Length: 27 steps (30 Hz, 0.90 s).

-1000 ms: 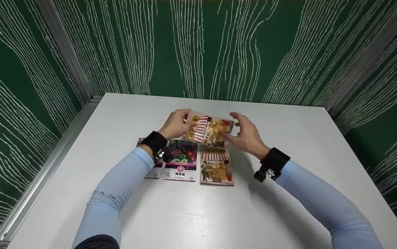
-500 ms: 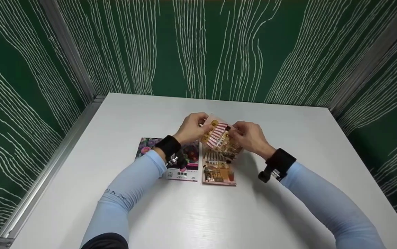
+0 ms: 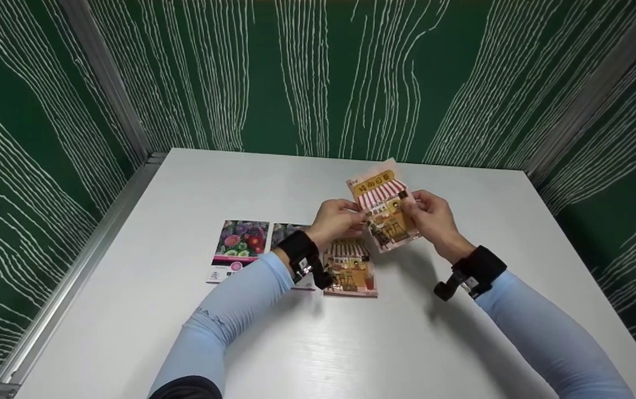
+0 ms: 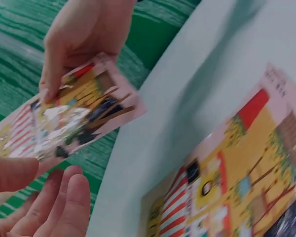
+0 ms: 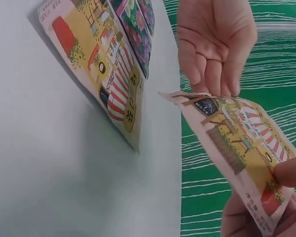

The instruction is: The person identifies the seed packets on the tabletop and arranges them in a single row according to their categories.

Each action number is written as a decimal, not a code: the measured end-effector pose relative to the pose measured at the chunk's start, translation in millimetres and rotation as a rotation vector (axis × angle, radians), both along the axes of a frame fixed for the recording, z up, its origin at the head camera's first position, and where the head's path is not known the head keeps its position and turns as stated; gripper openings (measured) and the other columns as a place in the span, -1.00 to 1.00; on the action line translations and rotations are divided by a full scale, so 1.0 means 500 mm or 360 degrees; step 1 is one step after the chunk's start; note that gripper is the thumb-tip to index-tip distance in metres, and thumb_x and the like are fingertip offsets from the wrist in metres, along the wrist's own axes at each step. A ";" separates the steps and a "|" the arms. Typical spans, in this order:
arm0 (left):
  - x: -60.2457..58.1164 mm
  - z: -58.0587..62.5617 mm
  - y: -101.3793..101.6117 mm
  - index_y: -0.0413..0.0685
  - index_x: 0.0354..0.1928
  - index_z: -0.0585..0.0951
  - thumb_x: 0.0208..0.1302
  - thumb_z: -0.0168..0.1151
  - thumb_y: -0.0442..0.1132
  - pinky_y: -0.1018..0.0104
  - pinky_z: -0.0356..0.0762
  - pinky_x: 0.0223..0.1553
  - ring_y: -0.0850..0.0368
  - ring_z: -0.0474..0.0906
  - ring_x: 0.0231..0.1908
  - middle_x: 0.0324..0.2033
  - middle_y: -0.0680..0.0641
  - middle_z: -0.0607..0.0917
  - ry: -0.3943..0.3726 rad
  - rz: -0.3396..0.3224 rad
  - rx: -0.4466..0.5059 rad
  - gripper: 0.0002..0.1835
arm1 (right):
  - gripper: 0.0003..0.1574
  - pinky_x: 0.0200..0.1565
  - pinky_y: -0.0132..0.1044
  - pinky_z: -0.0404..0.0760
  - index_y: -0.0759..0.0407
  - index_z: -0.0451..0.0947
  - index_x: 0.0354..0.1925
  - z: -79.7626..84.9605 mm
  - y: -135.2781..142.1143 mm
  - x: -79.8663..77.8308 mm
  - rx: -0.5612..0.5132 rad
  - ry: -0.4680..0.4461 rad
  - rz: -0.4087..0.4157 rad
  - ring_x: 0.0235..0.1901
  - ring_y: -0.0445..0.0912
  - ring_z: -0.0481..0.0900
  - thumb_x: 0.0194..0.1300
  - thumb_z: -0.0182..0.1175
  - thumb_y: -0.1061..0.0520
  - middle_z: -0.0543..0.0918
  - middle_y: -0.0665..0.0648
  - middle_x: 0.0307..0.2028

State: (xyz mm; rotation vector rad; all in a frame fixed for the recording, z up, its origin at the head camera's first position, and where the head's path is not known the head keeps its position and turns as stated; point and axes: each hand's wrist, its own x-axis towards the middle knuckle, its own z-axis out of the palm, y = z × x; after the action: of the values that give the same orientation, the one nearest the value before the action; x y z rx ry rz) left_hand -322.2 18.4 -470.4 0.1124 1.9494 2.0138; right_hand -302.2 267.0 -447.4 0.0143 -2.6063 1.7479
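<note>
My right hand (image 3: 434, 221) pinches a seed packet (image 3: 387, 208) with a striped awning printed on it, thumb on the front. The packet is raised above the table and tilted. At its left edge is my left hand (image 3: 337, 224); in the left wrist view its thumb and fingers stand apart, the fingertips near the packet's edge. A matching awning seed packet (image 3: 349, 271) lies on the table below the hands. Left of it lie two flower seed packets, one in full view (image 3: 238, 249), the other (image 3: 287, 233) partly hidden by my left wrist.
The packets lie on a white table (image 3: 318, 343). Green walls with white wavy lines (image 3: 306, 83) stand behind it and at both sides. Metal posts (image 3: 110, 77) mark the corners.
The held packet has moved right and turned from lying sideways to nearly upright. My right hand has come to grip its right edge, while the left hand has loosened from its top end.
</note>
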 end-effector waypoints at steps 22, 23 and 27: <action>0.045 -0.013 0.087 -0.27 -0.35 0.84 0.35 0.52 -0.42 0.39 0.60 -0.56 0.22 0.65 -0.69 -0.48 -0.20 0.89 0.0006 -0.0236 -0.0671 -0.91 | -0.50 -0.54 -0.33 0.44 0.05 0.63 -0.60 -0.034 0.128 0.011 0.0713 -0.0438 0.0404 -0.61 -0.21 0.54 0.40 0.53 -0.10 0.62 -0.15 -0.67; 0.041 -0.016 0.093 -0.25 -0.40 0.83 0.35 0.53 -0.40 0.39 0.57 -0.58 0.22 0.63 -0.71 -0.54 -0.16 0.87 0.0015 -0.0261 -0.0731 -0.87 | -0.49 -0.54 -0.33 0.43 0.04 0.61 -0.61 -0.038 0.129 0.011 0.0743 -0.0466 0.0405 -0.62 -0.23 0.52 0.38 0.54 -0.10 0.61 -0.15 -0.68; 0.026 -0.025 0.109 -0.15 -0.51 0.84 0.35 0.58 -0.30 0.37 0.48 -0.60 0.22 0.57 -0.73 -0.67 -0.02 0.79 0.0112 -0.0377 -0.0988 -0.76 | -0.50 -0.54 -0.34 0.45 0.05 0.64 -0.63 -0.055 0.130 0.008 0.0835 -0.0546 0.0402 -0.64 -0.24 0.51 0.31 0.59 -0.11 0.63 -0.14 -0.69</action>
State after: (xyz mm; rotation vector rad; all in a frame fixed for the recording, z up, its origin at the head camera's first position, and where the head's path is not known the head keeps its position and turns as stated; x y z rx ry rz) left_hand -309.2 72.7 -482.6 0.2485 2.3784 1.2089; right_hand -298.1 331.8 -474.9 0.0511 -3.3740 1.1390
